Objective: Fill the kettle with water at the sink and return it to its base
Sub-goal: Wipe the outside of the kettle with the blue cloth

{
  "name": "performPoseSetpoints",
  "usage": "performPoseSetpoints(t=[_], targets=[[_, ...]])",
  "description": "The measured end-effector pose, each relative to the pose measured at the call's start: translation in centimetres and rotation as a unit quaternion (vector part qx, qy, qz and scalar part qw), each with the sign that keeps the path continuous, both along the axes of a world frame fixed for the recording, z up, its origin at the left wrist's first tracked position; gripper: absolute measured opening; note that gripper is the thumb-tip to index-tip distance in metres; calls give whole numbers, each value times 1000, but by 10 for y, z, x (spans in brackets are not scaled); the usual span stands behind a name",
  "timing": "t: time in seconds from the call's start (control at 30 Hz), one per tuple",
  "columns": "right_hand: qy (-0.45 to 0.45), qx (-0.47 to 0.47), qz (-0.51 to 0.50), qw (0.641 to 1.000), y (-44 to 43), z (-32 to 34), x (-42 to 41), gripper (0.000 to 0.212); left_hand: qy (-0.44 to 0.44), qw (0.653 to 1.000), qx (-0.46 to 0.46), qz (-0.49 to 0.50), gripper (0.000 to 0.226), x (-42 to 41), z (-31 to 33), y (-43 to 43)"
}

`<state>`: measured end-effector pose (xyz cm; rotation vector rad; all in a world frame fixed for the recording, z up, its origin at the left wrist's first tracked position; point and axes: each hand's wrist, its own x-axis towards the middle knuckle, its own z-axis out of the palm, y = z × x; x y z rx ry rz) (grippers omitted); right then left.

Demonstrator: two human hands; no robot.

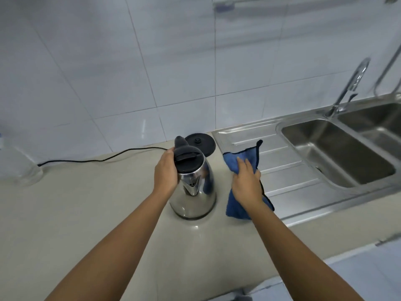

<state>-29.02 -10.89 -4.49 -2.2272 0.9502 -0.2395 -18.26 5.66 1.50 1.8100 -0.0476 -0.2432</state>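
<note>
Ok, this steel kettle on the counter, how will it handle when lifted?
The kettle is likely rigid, its polished wall probably slippery, so the black grip in the left hand seems the safer hold. Its wide bottom suggests it won't tip easily. Its weight depends on water, which the shut lid hides.

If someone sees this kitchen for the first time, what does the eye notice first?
The shiny steel kettle stands out on the counter, its handle gripped by the left hand, its black base bare behind it. Just right, the right hand rests on a bright blue cloth at the edge of the sink.
</note>
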Motion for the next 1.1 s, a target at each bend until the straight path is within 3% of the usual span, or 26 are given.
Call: performPoseSetpoints(t=[0.07,0.2,0.4,0.57,0.7,0.87,0.97,1.03,1.1], targets=[[106,-84,45,990,11,-16,8,63,-19,1000,-2,-6,42,-3,-1,0],[222,-162,115,955,20,-54,9,64,-25,999,-25,-19,38,-4,-3,5],[285,-248,166,911,20,-69,-2,66,-29,998,-42,-35,36,-5,-6,8],[294,-235,187,907,11,-65,1,64,-44,996,-66,-27,34,-5,-12,4],[244,-208,181,930,16,-55,-3,62,-30,995,-83,-47,32,2,-14,7],[84,-128,101,983,48,-37,-10,65,-56,993,-67,-85,41,25,-22,17],[-44,23,79,996,79,-31,-16,75,-68,988,-64,-126,47,41,-14,16],[-126,160,69,976,101,-27,-17,89,-55,984,-66,-159,49,53,-7,10],[-165,209,52,962,114,-29,-12,105,-32,976,-72,-201,51,63,-6,4]])
